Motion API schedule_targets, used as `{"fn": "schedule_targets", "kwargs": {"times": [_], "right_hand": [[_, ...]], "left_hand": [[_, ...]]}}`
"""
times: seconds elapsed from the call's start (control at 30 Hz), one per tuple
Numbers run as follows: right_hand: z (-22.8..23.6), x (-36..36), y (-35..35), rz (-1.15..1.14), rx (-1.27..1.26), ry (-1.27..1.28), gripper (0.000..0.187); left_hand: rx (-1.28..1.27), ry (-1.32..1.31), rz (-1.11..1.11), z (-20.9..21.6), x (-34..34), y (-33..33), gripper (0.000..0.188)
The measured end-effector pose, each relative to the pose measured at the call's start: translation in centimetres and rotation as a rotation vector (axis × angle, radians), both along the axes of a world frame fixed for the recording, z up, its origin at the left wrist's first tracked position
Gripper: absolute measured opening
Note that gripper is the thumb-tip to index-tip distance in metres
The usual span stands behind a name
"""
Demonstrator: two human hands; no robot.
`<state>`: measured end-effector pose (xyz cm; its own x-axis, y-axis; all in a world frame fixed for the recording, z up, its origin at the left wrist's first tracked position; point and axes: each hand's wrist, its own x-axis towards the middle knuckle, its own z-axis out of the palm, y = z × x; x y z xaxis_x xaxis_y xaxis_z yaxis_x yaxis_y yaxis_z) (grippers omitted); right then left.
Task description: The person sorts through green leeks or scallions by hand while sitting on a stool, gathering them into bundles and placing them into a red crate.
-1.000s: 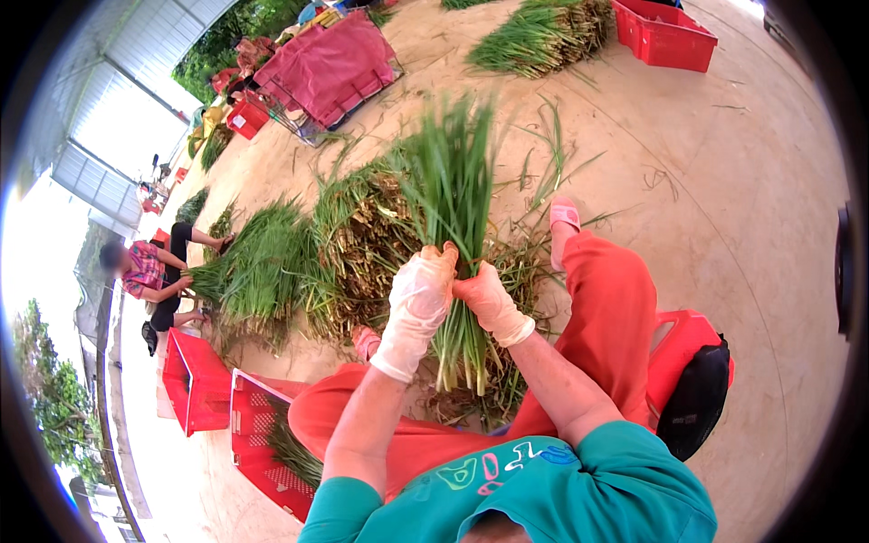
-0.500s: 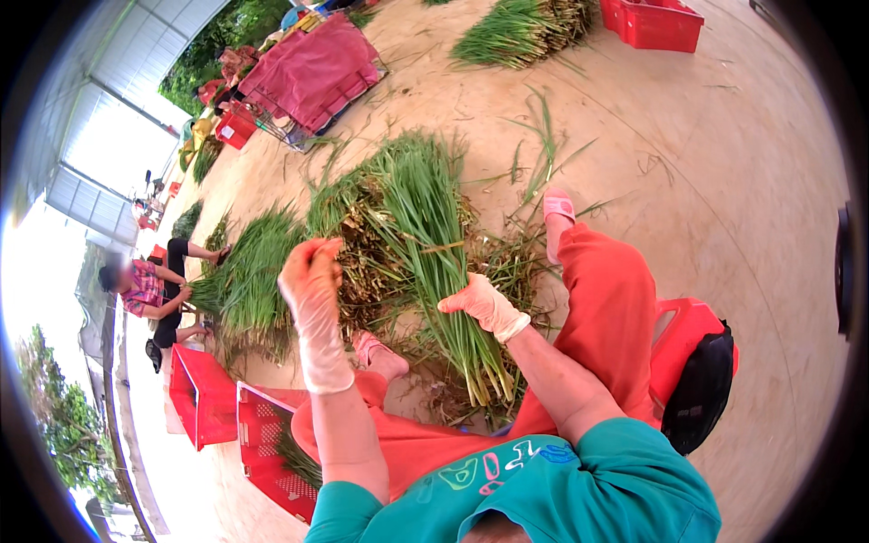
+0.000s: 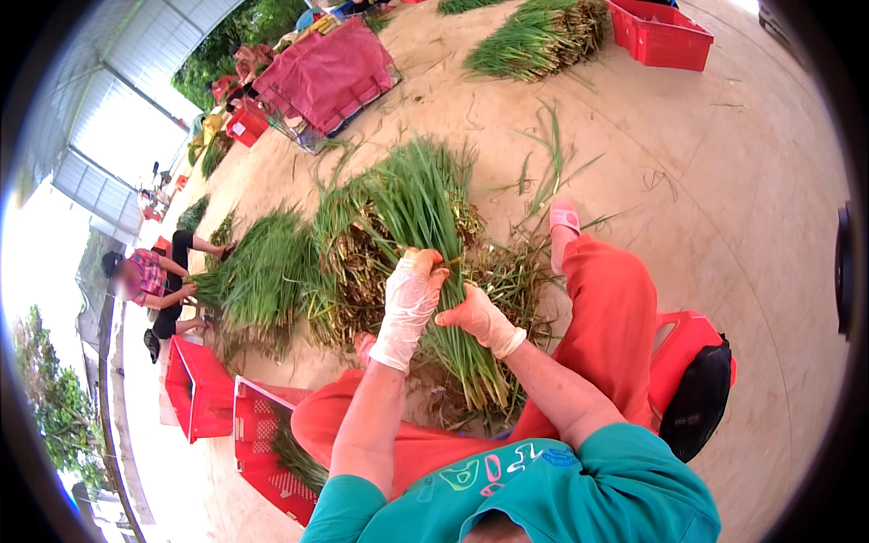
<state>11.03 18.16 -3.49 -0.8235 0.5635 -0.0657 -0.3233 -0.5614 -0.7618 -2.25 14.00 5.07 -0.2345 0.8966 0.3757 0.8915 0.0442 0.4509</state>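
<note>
**Gloved Hands at a Bundle of Green Stalks, Ctr. of Frame**

The bundle (image 3: pixel 471 366) lies aslant at ctr., leafy end toward the top of the frame, pale cut ends toward lower ctr. R hand (image 3: pixel 486 321), gloved, is wrapped on the bundle's right side, thumb across the front. L hand (image 3: pixel 412 303), also gloved, is at the bundle's left edge w/ fingers curled in; cannot tell whether it grips stalks or something thin.

Behind the bundle, upper ctr.-left, is a stalk heap (image 3: pixel 348 281), brown-based; a 2nd heap (image 3: pixel 258 271) adjoins it at left, w/ a seated co-worker (image 3: pixel 148 276) beside it, hands at its leaves.

Lower left: a red crate (image 3: pixel 210 398) and, next to it, a perforated crate (image 3: pixel 258 443), the latter w/ stalks inside. Lower right: a black bag (image 3: pixel 697 407) against a red plastic item (image 3: pixel 674 348). Upper right: a red bin (image 3: pixel 665 43) near a further heap (image 3: pixel 541 38). Upper left: a pink cloth (image 3: pixel 326 72) over a metal frame.
</note>
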Motion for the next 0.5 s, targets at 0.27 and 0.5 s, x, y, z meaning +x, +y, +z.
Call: {"fn": "schedule_targets", "kwargs": {"times": [0.27, 0.5], "right_hand": [[1.9, 0.6, 0.8, 0.205, -0.135, 0.046, 0.047], [1.9, 0.4, 1.3, 0.191, -0.097, 0.043, 0.052]], "left_hand": [[-0.016, 0.537, -0.122, 4.3, -2.8, 3.0, 0.009], [-0.086, 0.813, -0.15, 6.2, -3.7, 4.6, 0.01]]}}
